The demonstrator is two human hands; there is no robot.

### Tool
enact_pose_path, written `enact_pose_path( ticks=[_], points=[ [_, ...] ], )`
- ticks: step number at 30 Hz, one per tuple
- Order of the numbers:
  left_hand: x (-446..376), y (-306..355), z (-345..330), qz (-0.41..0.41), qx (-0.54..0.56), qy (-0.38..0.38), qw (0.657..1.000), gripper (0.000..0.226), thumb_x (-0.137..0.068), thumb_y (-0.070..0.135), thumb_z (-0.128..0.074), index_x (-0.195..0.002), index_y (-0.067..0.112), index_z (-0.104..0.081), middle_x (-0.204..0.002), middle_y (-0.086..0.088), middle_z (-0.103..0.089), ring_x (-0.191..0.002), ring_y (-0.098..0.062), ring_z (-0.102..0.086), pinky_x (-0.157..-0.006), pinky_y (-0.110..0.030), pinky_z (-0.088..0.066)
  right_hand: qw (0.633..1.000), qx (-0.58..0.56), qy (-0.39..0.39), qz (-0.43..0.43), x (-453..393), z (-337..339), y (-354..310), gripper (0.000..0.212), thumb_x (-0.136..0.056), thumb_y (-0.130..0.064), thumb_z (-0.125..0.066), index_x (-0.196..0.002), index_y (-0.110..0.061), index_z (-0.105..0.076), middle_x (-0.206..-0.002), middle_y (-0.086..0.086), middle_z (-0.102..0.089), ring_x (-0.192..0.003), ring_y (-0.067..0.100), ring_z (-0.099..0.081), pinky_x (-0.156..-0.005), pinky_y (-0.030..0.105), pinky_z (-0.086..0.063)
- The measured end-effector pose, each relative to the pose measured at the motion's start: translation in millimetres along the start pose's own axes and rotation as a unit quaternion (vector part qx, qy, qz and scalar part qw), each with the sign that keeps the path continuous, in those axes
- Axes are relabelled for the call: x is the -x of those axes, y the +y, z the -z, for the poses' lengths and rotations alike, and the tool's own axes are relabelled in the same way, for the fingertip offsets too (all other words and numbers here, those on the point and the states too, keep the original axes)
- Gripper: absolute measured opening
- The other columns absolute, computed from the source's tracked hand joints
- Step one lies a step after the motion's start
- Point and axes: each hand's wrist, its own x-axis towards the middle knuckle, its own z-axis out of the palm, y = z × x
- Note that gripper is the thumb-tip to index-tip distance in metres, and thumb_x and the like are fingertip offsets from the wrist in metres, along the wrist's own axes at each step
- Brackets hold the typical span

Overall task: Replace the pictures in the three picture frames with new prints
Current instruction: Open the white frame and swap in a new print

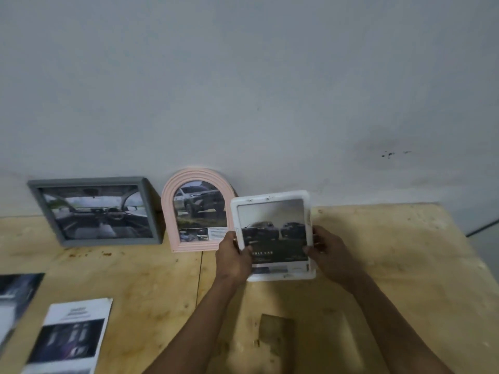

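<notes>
A white rectangular picture frame (272,209) with a dark car print stands upright above the wooden table, held by both hands. My left hand (233,259) grips its left edge with the thumb over the front. My right hand (330,252) grips its right edge. Left of it, a pink arched frame (172,209) with a car picture leans against the wall. Further left, a grey rectangular frame (93,181) with a car interior picture also leans on the wall. Two loose prints lie at the near left: a white-bordered one (70,338) and a dark one (16,298).
The plywood table (391,252) reaches the grey wall (243,90) at the back, and its right edge falls off at the far right. A dark stained patch (275,333) marks the table near me.
</notes>
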Motion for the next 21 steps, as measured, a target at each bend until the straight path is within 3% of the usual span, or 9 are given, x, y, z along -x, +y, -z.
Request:
enact_pose_path(
  ticks=[3,6,9,12,14,18,21],
  points=[
    [19,-7,32,0.005,0.042,-0.007,0.999,0.03,-0.091,0.002,-0.065,-0.116,0.017,-0.058,-0.1,0.005,-0.065,-0.097,-0.018,-0.063,-0.085,-0.037,-0.058,0.996,-0.058,-0.055,0.031,28,-11,-30,0.033,-0.091,-0.006,-0.061,-0.123,-0.014,-0.057,-0.111,0.001,-0.071,-0.104,0.017,-0.067,-0.084,0.042,-0.058],
    [41,-19,72,0.018,0.08,-0.013,0.997,0.034,-0.09,0.003,-0.066,-0.116,0.021,-0.057,-0.102,0.006,-0.064,-0.098,-0.016,-0.061,-0.091,-0.044,-0.057,0.993,-0.058,-0.075,0.075,60,-38,-58,0.032,-0.09,-0.003,-0.061,-0.122,-0.012,-0.059,-0.112,0.001,-0.072,-0.105,0.016,-0.068,-0.082,0.038,-0.058],
    [63,-42,116,0.026,0.082,-0.019,0.996,0.043,-0.088,0.002,-0.068,-0.124,0.022,-0.054,-0.108,0.002,-0.066,-0.096,-0.014,-0.064,-0.085,-0.044,-0.06,0.99,-0.021,-0.073,0.117,92,-79,-77,0.034,-0.089,-0.005,-0.064,-0.122,-0.011,-0.06,-0.112,-0.003,-0.071,-0.102,0.012,-0.068,-0.08,0.032,-0.059],
    [84,-71,157,0.064,0.103,0.007,0.993,0.045,-0.093,0.0,-0.057,-0.134,0.019,-0.051,-0.113,-0.002,-0.066,-0.099,-0.02,-0.066,-0.083,-0.041,-0.06,0.979,0.103,-0.023,0.174,122,-127,-83,0.036,-0.088,-0.008,-0.065,-0.124,-0.014,-0.061,-0.11,-0.012,-0.067,-0.095,0.005,-0.067,-0.077,0.011,-0.053],
    [97,-87,183,0.089,0.143,0.028,0.985,0.037,-0.096,0.003,-0.053,-0.13,0.017,-0.053,-0.107,-0.007,-0.068,-0.095,-0.021,-0.066,-0.082,-0.042,-0.06,0.962,0.178,0.035,0.206,140,-160,-82,0.038,-0.089,-0.006,-0.062,-0.126,-0.015,-0.061,-0.105,-0.009,-0.066,-0.086,0.007,-0.064,-0.069,-0.001,-0.043],
    [125,-103,220,0.127,0.24,0.026,0.962,0.022,-0.104,0.024,-0.048,-0.118,0.011,-0.057,-0.095,-0.013,-0.064,-0.079,-0.024,-0.061,-0.064,-0.036,-0.05,0.915,0.306,0.09,0.246,172,-209,-72,0.035,-0.089,-0.015,-0.05,-0.12,-0.019,-0.065,-0.081,-0.002,-0.068,-0.056,0.009,-0.053,-0.047,0.005,-0.03],
    [135,-108,234,0.151,0.262,0.008,0.953,0.029,-0.101,0.035,-0.053,-0.105,0.008,-0.06,-0.083,-0.011,-0.06,-0.077,-0.024,-0.058,-0.056,-0.031,-0.049,0.89,0.358,0.098,0.263,189,-234,-67,0.029,-0.083,-0.014,-0.071,-0.111,-0.018,-0.067,-0.078,-0.002,-0.071,-0.056,0.012,-0.062,-0.044,0.015,-0.043]
  ],
)
